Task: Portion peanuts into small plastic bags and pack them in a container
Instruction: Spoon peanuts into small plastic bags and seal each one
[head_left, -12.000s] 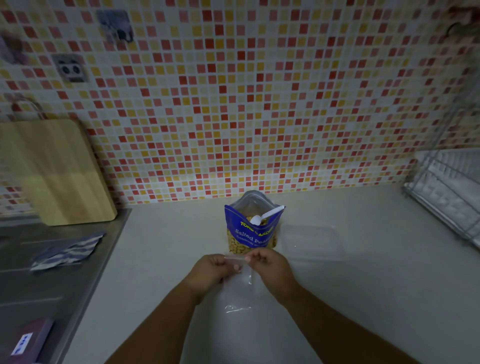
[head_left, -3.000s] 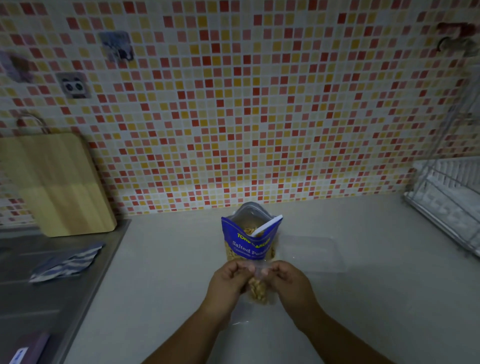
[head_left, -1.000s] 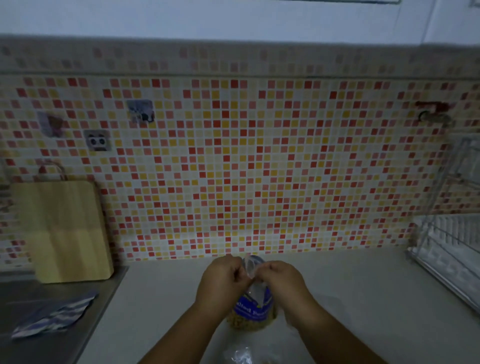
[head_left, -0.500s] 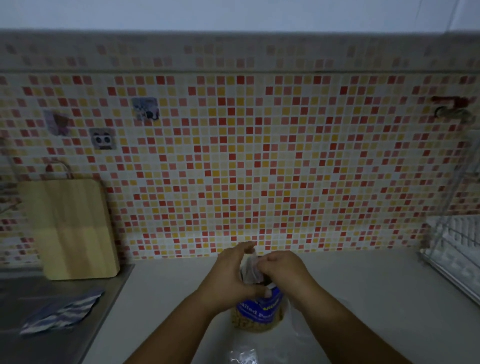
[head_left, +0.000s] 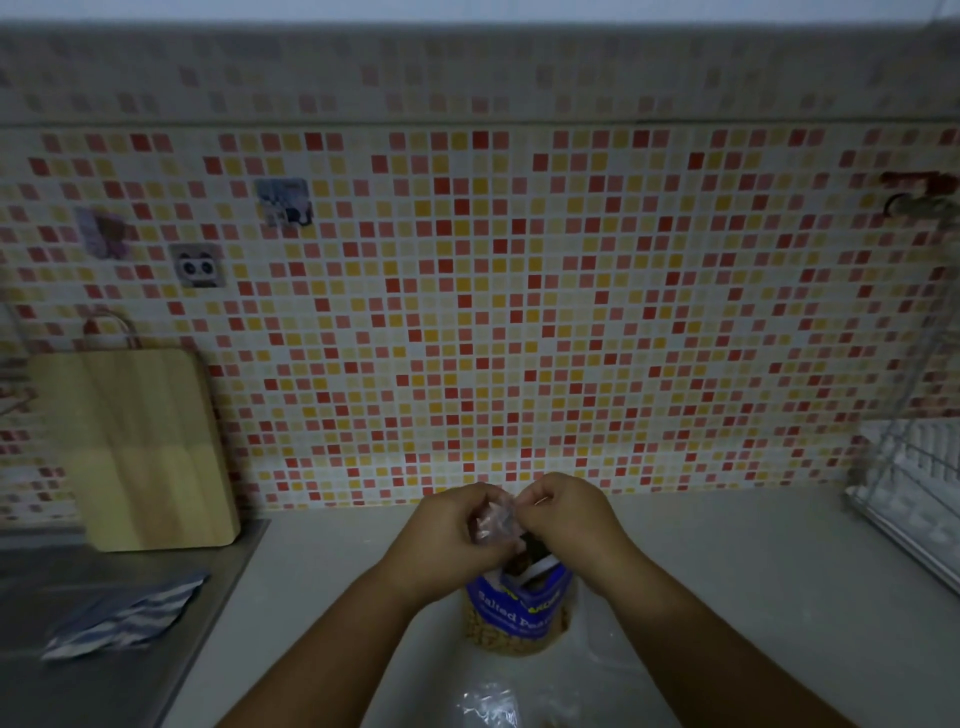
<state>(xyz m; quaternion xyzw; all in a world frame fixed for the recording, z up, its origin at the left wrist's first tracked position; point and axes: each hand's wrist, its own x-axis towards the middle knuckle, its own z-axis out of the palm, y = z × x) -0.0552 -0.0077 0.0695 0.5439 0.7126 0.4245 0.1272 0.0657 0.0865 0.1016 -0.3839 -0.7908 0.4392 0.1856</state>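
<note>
Both hands are working at the back of the counter (head_left: 753, 587), raised above the peanut pack (head_left: 511, 610). The left hand (head_left: 454, 538) and right hand (head_left: 569, 519) are each pinching the bunched top of a small plastic bag (head_left: 496, 522) with curled fingertips, so both are gripping it. The bag is hanging between them, directly over the open pack. Its lower part is dark and hidden behind the hands, so whether it has peanuts in it cannot be told.

The step is probably closing or tying off the bag's neck. To do it well, the person should be holding the neck tight in one hand while the other is twisting, with the bag upright over the pack so any spill is dropping back in. The plastic looks thin, so hard pulling is risking a tear.

Counts:
- Hands: two.
- Small bag in hand: one.
- Peanut pack: one, with one white scoop handle (head_left: 537, 567) sticking out.
- Spare clear bags (head_left: 488, 706) at the bottom edge: number not readable.
- Container (head_left: 605, 642): one, clear and only faintly showing, just right of the pack.
- Cutting board (head_left: 140, 452): one.
- Striped cloth (head_left: 122, 618): one.
- Dish rack (head_left: 919, 493): one.
- Wall stickers (head_left: 200, 266): three.
</note>
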